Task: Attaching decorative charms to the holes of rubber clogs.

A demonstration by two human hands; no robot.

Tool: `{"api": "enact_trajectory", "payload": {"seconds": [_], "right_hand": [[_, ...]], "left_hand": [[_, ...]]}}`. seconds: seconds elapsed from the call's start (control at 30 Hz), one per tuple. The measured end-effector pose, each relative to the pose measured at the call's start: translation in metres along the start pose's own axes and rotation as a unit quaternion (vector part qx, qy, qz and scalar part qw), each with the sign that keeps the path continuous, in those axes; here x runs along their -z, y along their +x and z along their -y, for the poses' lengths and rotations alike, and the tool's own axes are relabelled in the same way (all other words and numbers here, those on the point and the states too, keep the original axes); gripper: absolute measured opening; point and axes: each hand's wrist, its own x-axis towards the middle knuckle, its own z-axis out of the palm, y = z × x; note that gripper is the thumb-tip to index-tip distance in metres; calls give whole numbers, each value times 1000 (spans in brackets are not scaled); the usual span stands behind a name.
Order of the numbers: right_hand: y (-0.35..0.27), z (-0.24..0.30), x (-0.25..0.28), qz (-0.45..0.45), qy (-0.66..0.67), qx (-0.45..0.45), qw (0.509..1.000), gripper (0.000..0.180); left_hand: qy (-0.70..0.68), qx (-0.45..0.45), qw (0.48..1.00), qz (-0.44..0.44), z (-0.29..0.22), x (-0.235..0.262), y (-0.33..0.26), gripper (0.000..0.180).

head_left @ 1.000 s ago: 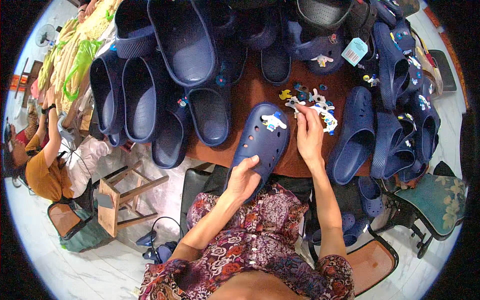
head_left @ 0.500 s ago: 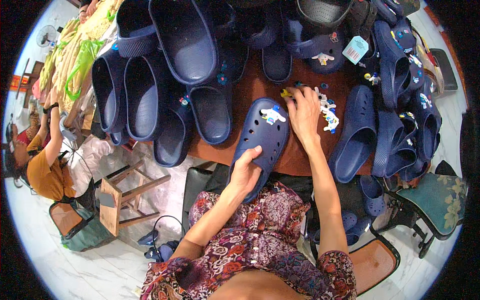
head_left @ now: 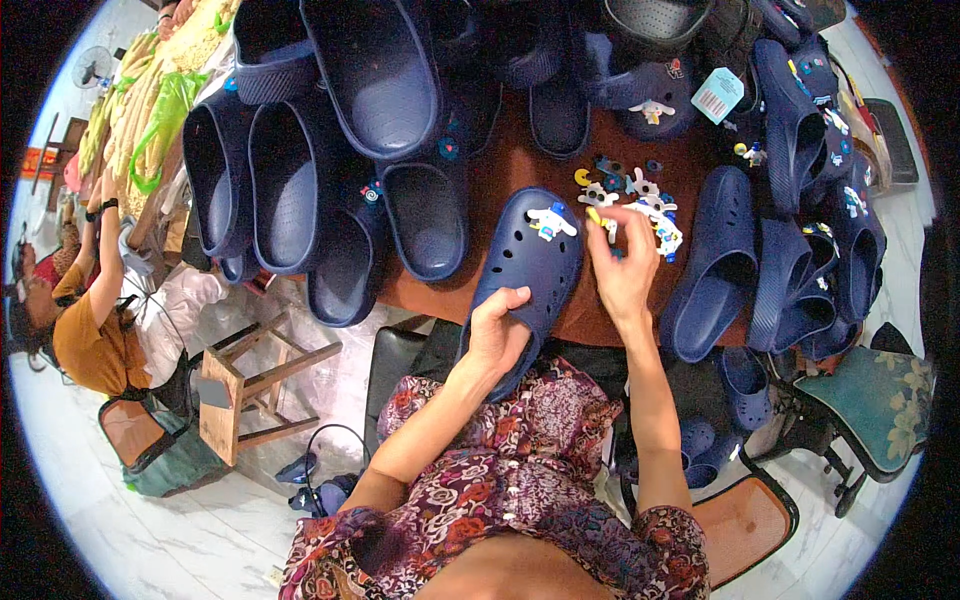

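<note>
Clasping the navy clog point(head_left: 532, 268) at frame centre with the left hand point(head_left: 497, 332) wrapped round it, presumably for steadiness. Pinching a small yellow piece point(head_left: 595, 215) between nearly closed fingers of the right hand point(head_left: 628, 265), beside loose charms point(head_left: 652, 204) likely grouped within reach

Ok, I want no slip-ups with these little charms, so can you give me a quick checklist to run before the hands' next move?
1. Left hand grips the navy clog: ok, toe pointing away from the body.
2. Right hand holds a small yellow piece: ok, pinched at the fingertips.
3. Clog has open holes: ok, several show.
4. White-and-blue charm near the toe fully seated: cannot tell.
5. Yellow piece's back turned toward the clog: cannot tell, too small.
6. Loose charms gathered into one neat stack: not ok, scattered on the brown table.
</note>
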Motion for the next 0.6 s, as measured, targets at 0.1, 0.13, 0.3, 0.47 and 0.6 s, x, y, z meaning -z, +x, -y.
{"api": "enact_trajectory", "payload": {"seconds": [0.1,0.13,0.3,0.47,0.6], "right_hand": [[-22,9,8,26,-14,34,999,17],[-26,12,9,36,-16,49,998,18],[-32,10,4,44,-42,87,994,17],[-34,13,4,52,-28,80,995,18],[-37,14,3,64,20,2,998,18]], "left_hand": [[-34,-9,998,47,-1,-8,-2,31],[-34,-7,998,47,-1,-9,-2,31],[-34,-14,997,61,-1,-10,-4,45],[-32,-14,997,70,0,-6,-2,45],[-28,-22,997,67,0,-6,-2,45]]}}
